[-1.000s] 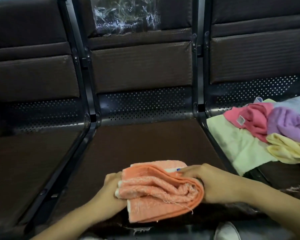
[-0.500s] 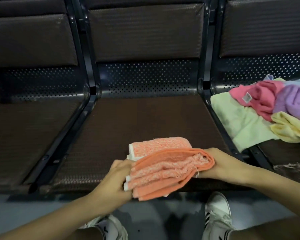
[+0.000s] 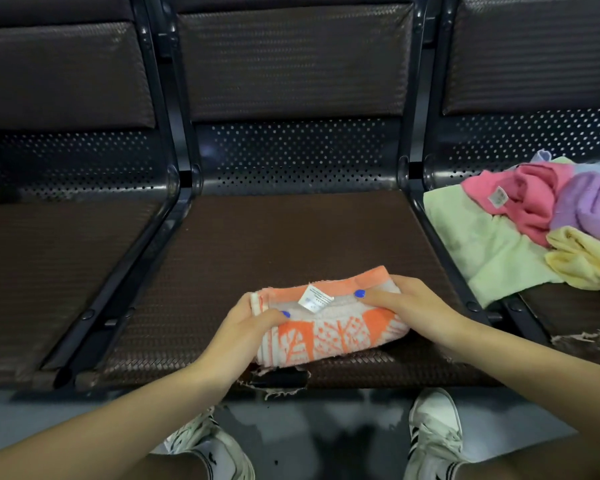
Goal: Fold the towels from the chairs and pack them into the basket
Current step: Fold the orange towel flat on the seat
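The folded orange towel (image 3: 329,323) lies near the front edge of the middle seat (image 3: 284,244), its white-patterned side up and a small white label (image 3: 314,298) showing on top. My left hand (image 3: 248,329) grips its left end, thumb laid across the top and fingers curled round the edge. My right hand (image 3: 406,304) holds the right end, thumb stretched flat along the top toward the label, fingers wrapped over the far side. On the seat to my right (image 3: 568,306) lies a loose heap of towels: a pale green one (image 3: 478,244) spread flat, with a pink one (image 3: 527,202), a purple one (image 3: 589,206) and a yellow one (image 3: 582,258) crumpled on it. The seat cover is torn at the front edge just below the orange towel. My white sneakers (image 3: 433,431) stand on the floor below.
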Demonstrator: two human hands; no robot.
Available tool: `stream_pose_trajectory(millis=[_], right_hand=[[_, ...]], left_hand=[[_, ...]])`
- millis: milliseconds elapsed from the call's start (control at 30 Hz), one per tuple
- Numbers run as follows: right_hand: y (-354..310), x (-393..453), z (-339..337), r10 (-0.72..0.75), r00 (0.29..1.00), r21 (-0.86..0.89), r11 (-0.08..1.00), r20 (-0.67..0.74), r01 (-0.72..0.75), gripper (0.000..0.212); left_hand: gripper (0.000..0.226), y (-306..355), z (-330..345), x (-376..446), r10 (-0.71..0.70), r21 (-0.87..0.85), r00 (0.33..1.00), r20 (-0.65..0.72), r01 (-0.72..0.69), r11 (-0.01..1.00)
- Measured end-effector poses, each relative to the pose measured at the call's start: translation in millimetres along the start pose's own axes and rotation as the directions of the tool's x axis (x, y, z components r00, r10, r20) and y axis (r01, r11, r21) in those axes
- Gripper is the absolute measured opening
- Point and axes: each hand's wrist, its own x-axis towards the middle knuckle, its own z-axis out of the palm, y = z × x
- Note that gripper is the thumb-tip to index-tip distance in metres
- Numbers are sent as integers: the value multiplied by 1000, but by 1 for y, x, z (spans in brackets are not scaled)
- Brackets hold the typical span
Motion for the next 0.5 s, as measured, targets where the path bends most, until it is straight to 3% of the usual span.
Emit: stream_pose_trajectory(millis=[133,300,433,500], right_hand=[[-5,13,6,40,994,-83,995,-102,-49,29],[-6,27,9,54,977,-332,935,-206,-122,43],[-16,31,0,243,969,-280,928,-39,-244,54],[-19,32,-5,251,966,-239,943,53,-232,47]], left_hand=[[11,0,2,15,58,232,996,-67,-41,972],[29,0,-6,34,45,452,999,-14,-34,892],[97,8,-15,47,-31,736,990,135,-79,673],[108,17,-20,51,-66,707,952,298,-174,685]])
